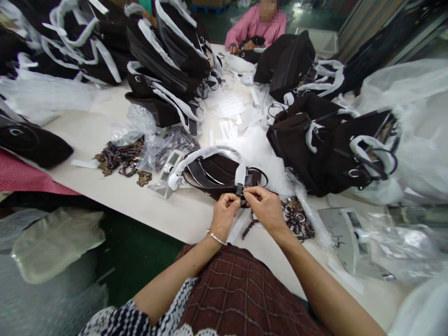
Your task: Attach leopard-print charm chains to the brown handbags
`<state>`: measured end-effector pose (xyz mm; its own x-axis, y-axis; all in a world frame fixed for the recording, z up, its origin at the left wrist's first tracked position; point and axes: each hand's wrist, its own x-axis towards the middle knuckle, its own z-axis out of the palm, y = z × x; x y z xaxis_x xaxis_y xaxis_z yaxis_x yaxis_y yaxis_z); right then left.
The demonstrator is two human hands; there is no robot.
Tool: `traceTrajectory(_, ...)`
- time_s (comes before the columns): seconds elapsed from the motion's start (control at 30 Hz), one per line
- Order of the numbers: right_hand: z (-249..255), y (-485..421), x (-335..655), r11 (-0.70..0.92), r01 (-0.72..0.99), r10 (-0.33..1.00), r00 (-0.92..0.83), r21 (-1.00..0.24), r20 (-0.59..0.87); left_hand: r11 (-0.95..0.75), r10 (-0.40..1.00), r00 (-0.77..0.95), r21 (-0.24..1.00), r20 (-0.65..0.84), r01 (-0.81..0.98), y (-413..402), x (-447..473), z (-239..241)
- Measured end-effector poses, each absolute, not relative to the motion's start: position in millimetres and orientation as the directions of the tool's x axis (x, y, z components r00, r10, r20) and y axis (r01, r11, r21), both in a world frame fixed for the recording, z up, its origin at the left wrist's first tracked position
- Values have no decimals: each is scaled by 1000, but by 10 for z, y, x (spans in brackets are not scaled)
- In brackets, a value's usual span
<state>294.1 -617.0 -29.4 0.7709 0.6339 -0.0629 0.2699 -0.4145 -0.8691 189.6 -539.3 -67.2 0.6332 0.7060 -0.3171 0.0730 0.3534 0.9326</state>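
Note:
A dark brown handbag (217,169) lies on the table in front of me, its handle (241,171) wrapped in white padding. My left hand (226,211) pinches the bag at the lower end of that handle, by a dark strap tab (240,189). Close beside it, my right hand (264,205) has thumb and fingertips pressed together at the same spot. Whatever small part sits between the right fingertips is too small to make out. Brown beaded chains (299,219) with metal rings lie just right of my right hand.
More beaded chains (121,156) lie at left near clear plastic bags (136,123). Dark handbags with wrapped handles stand at back left (168,51) and right (315,144). A grey device (345,238) rests at right. Across the table sits a person in a pink top (241,30).

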Motion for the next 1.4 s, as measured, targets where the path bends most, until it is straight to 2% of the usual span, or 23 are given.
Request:
traceTrajectory(0.13,-275,-6185,2945,-421,254,629,774,-871,-78,374,679,667,926,-308,47,-5404,1875,-684)
traceTrajectory(0.3,-259,-6163,2971,-430,237,628,772,-871,-100,421,677,635,903,-372,80,-5402,1901,-674)
traceTrajectory(0.57,-254,-6087,3056,-438,178,632,758,-881,-161,344,733,574,927,-365,151,-5339,2045,-674)
traceTrajectory(0.7,-240,-6081,3133,-413,325,695,716,-851,-64,309,745,571,937,-344,161,-5275,2118,-638)
traceTrajectory(0.83,-200,-6101,3215,-342,622,770,615,-704,170,343,722,609,934,-328,97,-5217,2170,-553)
traceTrajectory(0.9,-185,-6100,3249,-328,691,775,587,-644,234,346,706,629,933,-325,93,-5189,2194,-518)
traceTrajectory(1.03,-168,-6062,3305,-351,711,760,596,-609,258,261,695,661,956,-282,134,-5132,2253,-478)
traceTrajectory(1.27,-200,-6016,3312,-365,706,757,604,-607,247,45,775,607,974,-173,221,-5146,2311,-508)
traceTrajectory(1.4,-233,-6014,3276,-343,680,765,603,-648,227,70,795,585,983,-159,171,-5188,2290,-632)
